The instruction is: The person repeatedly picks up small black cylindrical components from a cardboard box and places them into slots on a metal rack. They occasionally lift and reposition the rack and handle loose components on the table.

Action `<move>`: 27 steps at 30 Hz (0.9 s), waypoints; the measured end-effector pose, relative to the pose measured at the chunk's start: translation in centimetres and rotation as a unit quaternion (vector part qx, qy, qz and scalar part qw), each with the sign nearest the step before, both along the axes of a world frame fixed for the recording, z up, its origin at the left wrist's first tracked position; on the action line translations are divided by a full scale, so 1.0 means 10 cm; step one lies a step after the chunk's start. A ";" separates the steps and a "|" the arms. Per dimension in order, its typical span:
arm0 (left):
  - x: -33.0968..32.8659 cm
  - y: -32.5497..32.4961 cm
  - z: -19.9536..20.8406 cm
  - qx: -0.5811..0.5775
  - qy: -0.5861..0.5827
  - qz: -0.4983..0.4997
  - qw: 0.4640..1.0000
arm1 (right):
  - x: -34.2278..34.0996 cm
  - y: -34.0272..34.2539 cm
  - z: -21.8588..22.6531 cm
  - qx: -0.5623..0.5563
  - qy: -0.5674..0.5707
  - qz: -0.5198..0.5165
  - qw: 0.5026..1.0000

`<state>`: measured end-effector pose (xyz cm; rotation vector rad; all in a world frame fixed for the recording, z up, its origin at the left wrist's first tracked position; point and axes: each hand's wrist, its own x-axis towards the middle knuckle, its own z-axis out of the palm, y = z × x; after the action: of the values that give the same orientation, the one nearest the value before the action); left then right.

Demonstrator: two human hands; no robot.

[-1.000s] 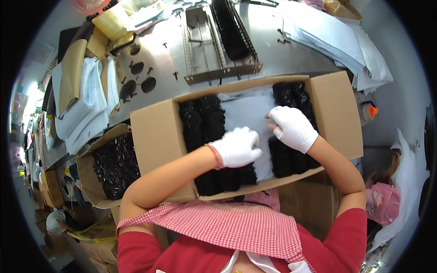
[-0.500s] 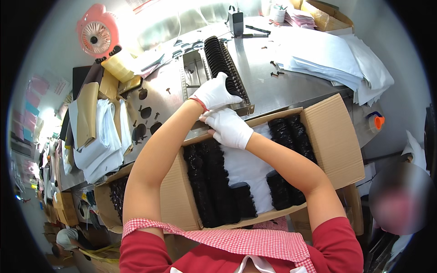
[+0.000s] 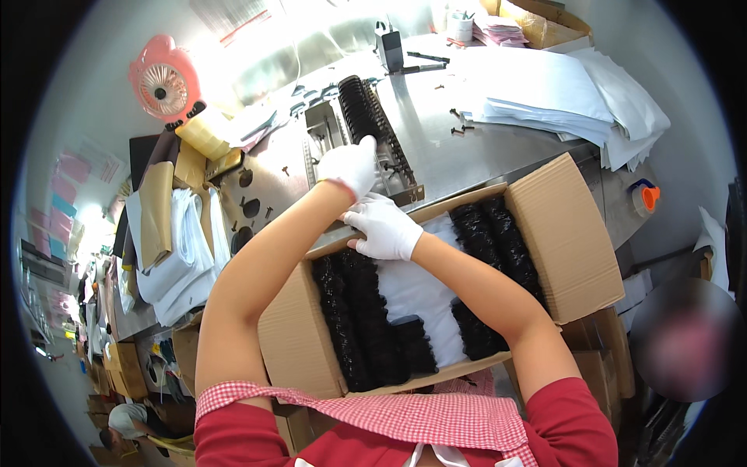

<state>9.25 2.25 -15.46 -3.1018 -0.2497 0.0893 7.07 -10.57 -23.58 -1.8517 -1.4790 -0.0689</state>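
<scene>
My left hand (image 3: pixel 349 166), in a white glove, is over the near end of a metal rack (image 3: pixel 409 191). Its fingers are mostly hidden beneath the back of the glove. Beyond it, a row of thin black lens-like pieces (image 3: pixel 359 105) stands on edge in the rack. Just below my left wrist is my right hand (image 3: pixel 387 227), also gloved, above the box's far edge, with bare fingertips bent. Whatever lies under those fingers is hidden. The open cardboard box (image 3: pixel 562 233) contains several rows of black scalloped pieces (image 3: pixel 364 319) and white wrapping (image 3: pixel 424 284).
Loose dark lens-like pieces (image 3: pixel 250 208) and small screws (image 3: pixel 459 124) lie on the metal table (image 3: pixel 436 167). White sheets (image 3: pixel 545 93) are stacked at right. A pink fan (image 3: pixel 165 82) is at far left. Near the right edge is an orange-tipped tape roll (image 3: pixel 650 198).
My left hand has drawn slightly left and nearer, and the rack's near part is now bare of black pieces. My right hand stays close below it. The whole view has shifted slightly.
</scene>
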 end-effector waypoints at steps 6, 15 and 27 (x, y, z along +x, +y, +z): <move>-0.51 0.38 -0.10 -0.185 0.019 -0.041 0.982 | -0.06 0.05 0.07 0.131 0.091 -0.229 0.960; 0.00 0.22 0.60 -0.215 0.110 0.050 0.969 | 0.30 0.00 0.23 0.004 0.214 -0.207 0.955; 0.77 0.69 -0.31 -0.200 -0.061 0.009 0.978 | 0.46 0.00 0.28 -0.098 0.216 -0.157 0.959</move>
<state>16.92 9.13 -18.52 -3.5126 -0.2975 -0.0610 11.65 -10.62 -20.81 -2.0820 -0.9114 0.3236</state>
